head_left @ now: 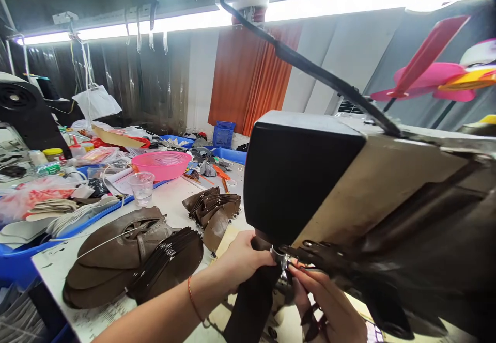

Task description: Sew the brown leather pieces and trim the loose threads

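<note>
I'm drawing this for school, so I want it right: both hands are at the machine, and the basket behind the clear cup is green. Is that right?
Not quite: the basket behind the clear cup is pink, not green, as the head view shows. The left hand and right hand are at the machine.

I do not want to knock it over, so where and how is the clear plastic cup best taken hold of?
Probably by the side wall of the clear plastic cup, below the rim, with a light grip, coming from the right. It stands upright, with white tabletop on that side; the blue tray lies to its left.
</note>
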The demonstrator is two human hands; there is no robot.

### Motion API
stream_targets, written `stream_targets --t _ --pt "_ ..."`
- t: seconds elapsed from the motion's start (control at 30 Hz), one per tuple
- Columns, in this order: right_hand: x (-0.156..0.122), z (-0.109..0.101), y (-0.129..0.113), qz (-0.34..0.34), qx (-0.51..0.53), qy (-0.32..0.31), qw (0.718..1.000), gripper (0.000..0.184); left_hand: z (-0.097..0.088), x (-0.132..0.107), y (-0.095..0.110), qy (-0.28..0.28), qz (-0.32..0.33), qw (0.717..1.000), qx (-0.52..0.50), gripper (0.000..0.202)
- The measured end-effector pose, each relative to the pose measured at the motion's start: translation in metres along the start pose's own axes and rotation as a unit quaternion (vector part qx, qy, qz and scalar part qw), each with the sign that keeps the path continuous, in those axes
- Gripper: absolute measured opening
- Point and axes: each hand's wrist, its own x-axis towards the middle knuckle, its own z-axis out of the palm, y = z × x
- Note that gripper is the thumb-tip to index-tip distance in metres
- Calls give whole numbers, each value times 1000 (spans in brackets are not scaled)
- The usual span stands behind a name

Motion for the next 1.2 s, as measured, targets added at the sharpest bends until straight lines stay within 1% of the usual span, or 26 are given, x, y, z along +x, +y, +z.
stream_targets --t 0.1,0.17,0.27,0.33,0.4,0.47,0.5,0.57,0.63,0.67,0.7,0.77,0.8,0.83,0.87,0.93,1.0,1.07,1.13,1.2 --pt "0 4 -6 34 29 18 999 25 0 -1 0 -5 10 1000 4 29" --pt "1 7 -12 51 45 37 997 24 0 -2 0 13 -7 1000 19 27" --pt "8 8 -18 57 50 54 996 22 -1 -1 -1 43 -31 998 36 25" --pt "15 6 -20 43 50 41 997 23 -3 1 0 41 -29 998 42 23" --pt "20 3 -22 32 46 15 998 24 -3 0 3 36 -41 997 55 21" --pt "17 -2 -27 46 37 -2 998 23 -3 -6 6 30 -57 996 65 20" --pt "13 -6 -31 55 29 -7 998 24 -3 -12 7 21 -62 996 63 20" --pt "-4 -12 -44 57 8 7 998 29 -4 -30 8 14 -68 996 51 24" --pt "-26 -16 -62 69 3 38 997 35 -7 -53 4 40 -88 994 42 29" --pt "-37 -17 -71 96 5 55 994 33 -8 -65 1 59 -100 993 34 32" --pt "-48 -17 -80 146 10 63 987 29 -8 -76 -3 73 -109 991 21 34" --pt "-65 -15 -93 244 9 54 968 30 -8 -92 -14 82 -115 990 -10 36" --pt "-71 -14 -97 270 12 39 962 33 -7 -97 -19 83 -113 990 -20 35" --pt "-74 -13 -99 275 12 22 961 33 -6 -99 -23 85 -109 990 -24 34" --pt "-76 -12 -99 263 11 7 965 31 -5 -101 -26 87 -105 990 -22 32" --pt "-74 -11 -96 209 -12 -8 978 26 -3 -102 -29 91 -93 991 -15 30" --pt "-68 -12 -93 154 -48 -3 987 25 -1 -103 -28 88 -80 993 -13 28" --pt "-61 -15 -92 115 -53 -2 992 22 0 -106 -26 83 -75 994 -15 27" --pt "-54 -17 -93 108 -49 -1 993 18 1 -109 -24 81 -82 993 -20 26" --pt "-49 -21 -96 128 -69 26 989 17 1 -111 -24 76 -83 993 -30 28"
